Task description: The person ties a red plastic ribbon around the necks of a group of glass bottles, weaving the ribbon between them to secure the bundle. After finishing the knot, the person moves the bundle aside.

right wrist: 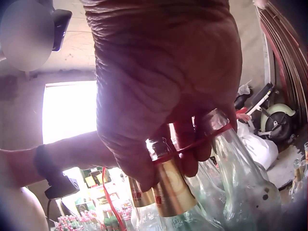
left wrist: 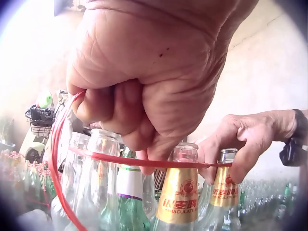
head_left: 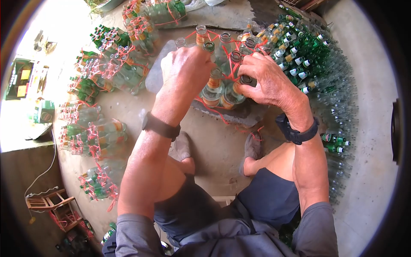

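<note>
A cluster of clear and green glass bottles (head_left: 212,92) stands upright, with red twine (left wrist: 56,159) looped round the necks. The left hand (head_left: 186,68) is curled in a fist above the cluster's left part and grips the twine, which comes out beside the curled fingers (left wrist: 96,103). One bottle with a gold label (left wrist: 178,195) stands just below that fist. At the cluster's near right, the right hand (head_left: 269,79) has its thumb and fingers round a bottle neck (head_left: 246,79). In the right wrist view the right hand (right wrist: 168,77) covers part of the necks and twine.
A grey slab (head_left: 229,118) lies under the cluster. Bundles of bottles tied with red twine (head_left: 107,135) stand at the left. Many loose bottles (head_left: 299,55) fill the right side near the wall. A small wooden chair (head_left: 51,201) is at the lower left.
</note>
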Demonstrator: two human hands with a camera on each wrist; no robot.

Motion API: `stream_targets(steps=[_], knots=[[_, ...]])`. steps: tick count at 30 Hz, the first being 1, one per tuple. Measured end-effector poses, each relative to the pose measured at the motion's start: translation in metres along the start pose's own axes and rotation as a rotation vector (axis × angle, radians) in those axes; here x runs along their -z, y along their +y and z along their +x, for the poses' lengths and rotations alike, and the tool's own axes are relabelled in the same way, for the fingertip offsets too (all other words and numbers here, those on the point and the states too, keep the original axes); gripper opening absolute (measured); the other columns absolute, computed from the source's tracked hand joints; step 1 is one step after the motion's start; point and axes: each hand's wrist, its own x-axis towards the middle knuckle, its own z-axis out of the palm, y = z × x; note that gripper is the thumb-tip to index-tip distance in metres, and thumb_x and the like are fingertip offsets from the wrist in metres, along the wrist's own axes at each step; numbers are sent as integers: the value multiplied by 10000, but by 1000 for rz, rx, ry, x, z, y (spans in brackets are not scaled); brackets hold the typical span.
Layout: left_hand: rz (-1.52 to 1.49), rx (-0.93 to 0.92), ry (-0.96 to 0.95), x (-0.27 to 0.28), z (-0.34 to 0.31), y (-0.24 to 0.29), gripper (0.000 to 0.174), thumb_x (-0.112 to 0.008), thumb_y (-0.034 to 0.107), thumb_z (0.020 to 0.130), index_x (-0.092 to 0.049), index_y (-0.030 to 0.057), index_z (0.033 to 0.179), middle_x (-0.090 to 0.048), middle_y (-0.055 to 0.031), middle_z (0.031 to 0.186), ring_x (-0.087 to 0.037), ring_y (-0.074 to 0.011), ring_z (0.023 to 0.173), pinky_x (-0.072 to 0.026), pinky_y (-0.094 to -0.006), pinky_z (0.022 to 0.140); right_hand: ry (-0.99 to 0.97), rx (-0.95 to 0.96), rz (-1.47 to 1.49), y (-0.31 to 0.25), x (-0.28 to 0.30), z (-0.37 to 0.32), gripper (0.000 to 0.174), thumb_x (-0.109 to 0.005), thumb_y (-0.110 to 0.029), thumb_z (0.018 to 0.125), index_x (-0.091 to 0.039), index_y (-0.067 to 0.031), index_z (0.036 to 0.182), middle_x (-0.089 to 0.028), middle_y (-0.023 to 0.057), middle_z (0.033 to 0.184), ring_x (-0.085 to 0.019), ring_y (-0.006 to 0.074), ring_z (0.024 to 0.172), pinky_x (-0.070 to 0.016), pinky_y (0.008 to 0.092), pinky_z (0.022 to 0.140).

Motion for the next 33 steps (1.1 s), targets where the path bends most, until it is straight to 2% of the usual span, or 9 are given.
stream_targets(steps=[7, 10, 15, 18, 25, 27, 28, 30, 33], knots=[[32, 48, 69, -9, -14, 2, 175, -738, 280, 897, -830, 131, 903, -754, -154, 802, -746, -389, 793, -588, -494, 738, 34, 29, -2, 3, -2, -1, 239, -739, -217, 779, -708, -66, 962, -643, 115, 977, -610, 337, 1038, -472, 483, 1003], [-53, 66, 61, -9, -21, 1, 204, -710, 255, 904, -760, 78, 815, -751, -197, 833, -742, -428, 830, -583, -520, 747, 53, 49, -2, 5, -3, -1, 239, -744, -227, 774, -703, -70, 951, -640, 116, 971, -606, 337, 1030, -467, 474, 994], [-296, 132, 138, -12, -38, -2, 195, -707, 259, 928, -778, 96, 849, -723, -192, 768, -714, -445, 783, -564, -524, 710, 59, 38, -10, 4, -4, -3, 242, -749, -229, 780, -702, -64, 952, -636, 120, 961, -602, 335, 1023, -464, 470, 1003], [-415, 154, 196, -14, -45, -3, 186, -717, 260, 947, -780, 102, 871, -729, -185, 780, -715, -437, 767, -560, -515, 697, 55, 33, -10, 4, -3, -2, 246, -754, -231, 782, -701, -60, 950, -633, 121, 954, -600, 332, 1020, -466, 465, 1001], [-465, 166, 247, -23, -58, -5, 143, -719, 238, 975, -762, 104, 951, -729, -179, 779, -715, -424, 752, -556, -492, 665, 61, 27, -7, 1, -1, -2, 233, -771, -230, 782, -696, -60, 923, -623, 113, 928, -598, 326, 996, -471, 461, 1006], [-454, 129, 320, -25, -63, -4, 127, -731, 162, 976, -743, 37, 998, -671, -123, 672, -635, -191, 574, -502, -342, 590, 68, 31, -19, 0, -1, -3, 233, -779, -227, 779, -696, -61, 919, -620, 110, 922, -597, 325, 989, -471, 461, 1010], [-454, 133, 325, -24, -63, -4, 127, -731, 162, 976, -743, 37, 998, -671, -123, 672, -635, -191, 574, -502, -342, 590, 78, 32, -30, -1, -1, -2, 234, -786, -225, 775, -695, -61, 916, -617, 107, 916, -596, 324, 982, -471, 460, 1015], [-532, 212, 254, -22, -65, -5, 113, -717, 192, 970, -737, 84, 942, -723, -187, 769, -713, -427, 760, -557, -485, 672, 73, 26, -50, -2, 0, -3, 244, -799, -231, 771, -701, -63, 919, -626, 106, 926, -600, 324, 989, -473, 460, 1015], [-614, 283, 226, -29, -66, -6, 130, -711, 178, 962, -746, 53, 959, -736, -180, 780, -738, -393, 752, -565, -451, 688, 95, 22, -82, -4, 1, -5, 278, -832, -242, 757, -720, -67, 941, -650, 102, 967, -614, 319, 1018, -477, 458, 1012]])
